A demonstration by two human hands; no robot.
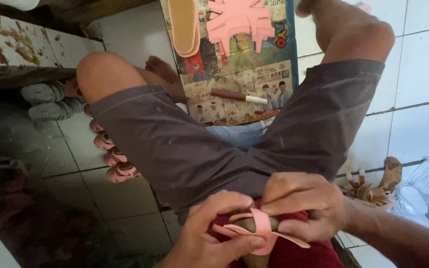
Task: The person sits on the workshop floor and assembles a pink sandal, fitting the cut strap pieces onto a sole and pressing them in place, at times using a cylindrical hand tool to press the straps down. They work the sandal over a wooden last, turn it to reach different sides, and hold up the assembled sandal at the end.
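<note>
Pink straps (256, 226) sit at 6 o'clock in the lap, pinched by left hand (212, 238) and right hand (301, 206), both closed on them. Risk: a loose pinch could let the crossed straps slip out of line, or a thin tail could tear.

We grip crossed pink sandal straps (254, 226) with our left hand (209, 235) and right hand (304, 206) above our lap.

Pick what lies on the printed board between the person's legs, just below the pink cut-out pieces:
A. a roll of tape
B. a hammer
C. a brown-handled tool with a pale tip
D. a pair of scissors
C: a slim brown-handled tool with a pale tip lies across the printed board, below the pink cut-out pieces.
</note>
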